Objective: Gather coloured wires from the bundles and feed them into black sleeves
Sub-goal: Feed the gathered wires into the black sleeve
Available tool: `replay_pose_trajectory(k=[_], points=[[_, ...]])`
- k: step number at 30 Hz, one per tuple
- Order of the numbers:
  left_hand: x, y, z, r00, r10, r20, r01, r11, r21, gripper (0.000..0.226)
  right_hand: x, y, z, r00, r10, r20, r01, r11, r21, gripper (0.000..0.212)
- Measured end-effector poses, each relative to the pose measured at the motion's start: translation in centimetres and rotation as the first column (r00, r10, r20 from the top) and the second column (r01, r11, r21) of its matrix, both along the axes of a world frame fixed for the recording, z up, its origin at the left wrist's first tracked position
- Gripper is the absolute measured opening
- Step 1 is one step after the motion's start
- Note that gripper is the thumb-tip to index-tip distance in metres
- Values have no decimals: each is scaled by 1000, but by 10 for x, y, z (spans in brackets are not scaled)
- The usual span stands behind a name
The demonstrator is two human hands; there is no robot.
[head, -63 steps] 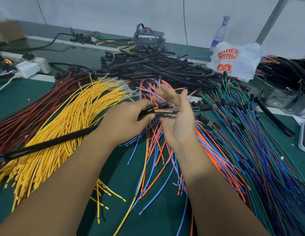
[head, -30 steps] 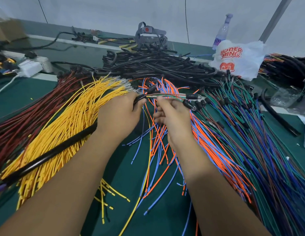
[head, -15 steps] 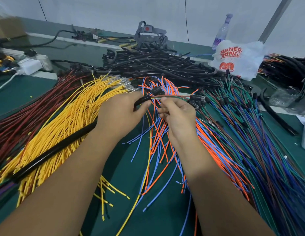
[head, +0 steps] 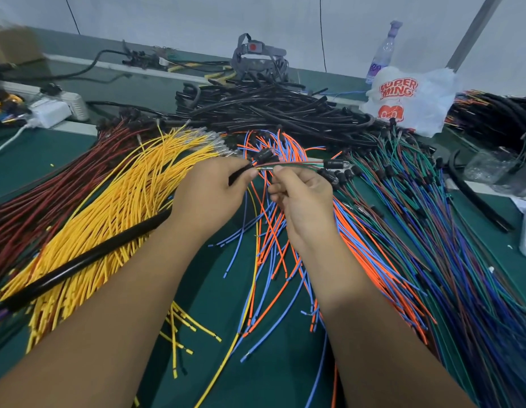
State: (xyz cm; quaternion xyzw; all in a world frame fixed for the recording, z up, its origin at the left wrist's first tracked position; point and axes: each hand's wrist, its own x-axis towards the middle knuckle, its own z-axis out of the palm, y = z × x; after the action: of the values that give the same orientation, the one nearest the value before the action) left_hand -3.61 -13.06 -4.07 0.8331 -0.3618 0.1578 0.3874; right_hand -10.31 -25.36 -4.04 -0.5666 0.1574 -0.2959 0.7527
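Glossy black sleeve [head: 79,266], matt green table mat [head: 214,290], crinkled white plastic bag [head: 426,104].

Yellow wires [head: 114,201], black sleeve [head: 88,257]

Two hands [head: 209,198], one plastic bottle [head: 384,51], one printed bag [head: 409,98], wires too many to count.

Green-topped workbench [head: 32,160], pale wall [head: 197,16] behind, grey slanted post [head: 473,30] at right, soft even light
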Motion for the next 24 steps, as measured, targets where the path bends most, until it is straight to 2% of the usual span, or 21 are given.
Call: replay_pose_trajectory(k=[4, 7, 13, 16, 18, 19, 24], points=[[-3, 2, 0, 985, 77, 155, -85, 995, 48, 19, 1, 2, -2, 999, -31, -21, 30, 998, -61, 19], [-4, 2, 1, 975, 89, 205, -103, 993, 62, 17, 1, 3, 0, 999, -22, -34, 19, 998, -61, 17], [-2, 2, 0, 956, 149, 251, -165, 985, 45, 16, -3, 5, 7, 996, 80, 27, -82, 994, 66, 23], [1, 4, 0, 940, 244, 239, -263, 964, 49, 18, -5, 6, 5, 1000, -1, 18, 2, 997, -72, 26], [3, 7, 0, 935, 269, 232, -294, 952, 83, 18, -4, 7, 4, 998, -38, 50, 44, 990, -131, 15], [4, 7, -1, 936, 260, 237, -289, 953, 94, 17, -4, 8, 3, 997, -35, 66, 44, 989, -139, 12], [2, 5, -2, 943, 185, 277, -222, 969, 109, 10, 1, 6, -5, 998, 24, 66, -9, 976, -219, 27]])
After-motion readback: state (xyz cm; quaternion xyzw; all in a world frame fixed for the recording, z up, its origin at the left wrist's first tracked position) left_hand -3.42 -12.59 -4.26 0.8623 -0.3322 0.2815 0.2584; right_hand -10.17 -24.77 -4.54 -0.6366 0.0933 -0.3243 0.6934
